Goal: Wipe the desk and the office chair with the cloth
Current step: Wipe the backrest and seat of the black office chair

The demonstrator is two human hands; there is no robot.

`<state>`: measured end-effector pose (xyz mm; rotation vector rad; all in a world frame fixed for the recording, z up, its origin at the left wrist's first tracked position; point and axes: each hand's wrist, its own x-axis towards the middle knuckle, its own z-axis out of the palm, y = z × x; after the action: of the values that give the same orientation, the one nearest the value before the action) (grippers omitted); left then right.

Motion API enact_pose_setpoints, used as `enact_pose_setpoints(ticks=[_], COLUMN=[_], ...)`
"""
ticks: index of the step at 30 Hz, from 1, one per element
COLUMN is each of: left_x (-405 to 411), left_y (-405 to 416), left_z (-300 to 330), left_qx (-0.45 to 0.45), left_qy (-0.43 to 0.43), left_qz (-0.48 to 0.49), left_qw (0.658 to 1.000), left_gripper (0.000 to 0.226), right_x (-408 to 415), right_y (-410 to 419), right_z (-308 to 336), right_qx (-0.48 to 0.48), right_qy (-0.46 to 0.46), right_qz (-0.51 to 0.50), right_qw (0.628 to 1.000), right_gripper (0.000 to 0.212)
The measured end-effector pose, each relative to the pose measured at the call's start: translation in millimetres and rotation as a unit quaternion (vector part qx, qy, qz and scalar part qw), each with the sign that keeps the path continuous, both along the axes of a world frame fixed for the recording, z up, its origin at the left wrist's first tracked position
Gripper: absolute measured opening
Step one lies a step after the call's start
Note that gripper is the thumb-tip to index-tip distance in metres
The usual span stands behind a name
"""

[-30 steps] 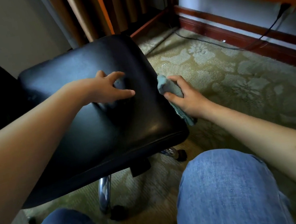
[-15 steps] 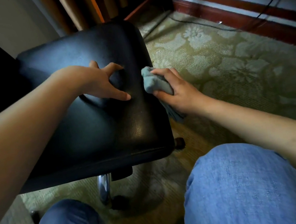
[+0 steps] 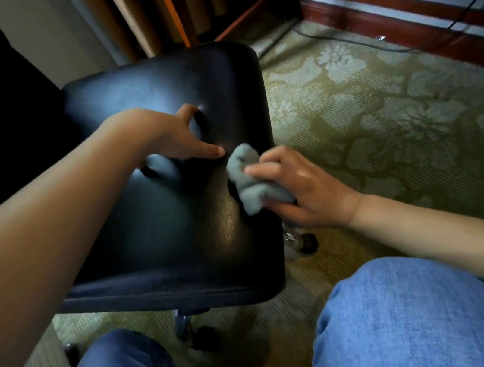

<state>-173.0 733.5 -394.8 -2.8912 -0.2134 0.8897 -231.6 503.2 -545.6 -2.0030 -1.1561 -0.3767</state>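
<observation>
The office chair's black leather seat (image 3: 160, 234) fills the middle of the view, its backrest dark at the left. My left hand (image 3: 170, 137) presses down on the seat with spread fingers and dents the cushion. My right hand (image 3: 302, 192) grips a crumpled grey-blue cloth (image 3: 246, 179) and holds it against the seat's right part, near the edge. The desk is not in view.
Green floral carpet (image 3: 382, 116) spreads to the right. A dark wooden baseboard (image 3: 398, 15) and a black cable (image 3: 338, 38) run along the wall. Chrome chair legs with castors (image 3: 300, 242) show under the seat. My two knees in blue jeans (image 3: 408, 322) are at the bottom.
My right hand has brought the cloth from the seat's right side up onto its top surface. My left hand stays pressed on the seat. The camera has tilted down.
</observation>
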Motion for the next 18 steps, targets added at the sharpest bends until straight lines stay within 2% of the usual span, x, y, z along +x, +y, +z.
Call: enact_pose_setpoints(ticks=[4, 6, 8, 10, 14, 18], left_x=[-3, -5, -7, -8, -9, -12], left_y=[0, -1, -1, -2, -2, 2], left_z=[2, 3, 4, 5, 5, 4], left_qx=[0.013, 0.020, 0.018, 0.011, 0.019, 0.050], left_qy=[0.010, 0.009, 0.013, 0.019, 0.017, 0.013], left_qz=[-0.016, -0.019, -0.013, -0.008, -0.021, -0.050], left_qw=[1.000, 1.000, 1.000, 1.000, 0.999, 0.997], left_gripper=[0.111, 0.112, 0.112, 0.110, 0.110, 0.112], right_x=[66, 94, 104, 92, 34, 14], right_y=[12, 16, 19, 19, 14, 5], right_z=[10, 15, 14, 13, 7, -1], right_qx=[0.025, 0.038, 0.054, 0.062, 0.027, 0.010], right_qy=[0.131, 0.191, 0.212, 0.200, 0.070, -0.003], right_qz=[-0.130, -0.162, -0.173, -0.164, -0.068, 0.018], right_qw=[0.982, 0.967, 0.960, 0.964, 0.995, 1.000], right_gripper=[0.052, 0.054, 0.054, 0.052, 0.051, 0.049])
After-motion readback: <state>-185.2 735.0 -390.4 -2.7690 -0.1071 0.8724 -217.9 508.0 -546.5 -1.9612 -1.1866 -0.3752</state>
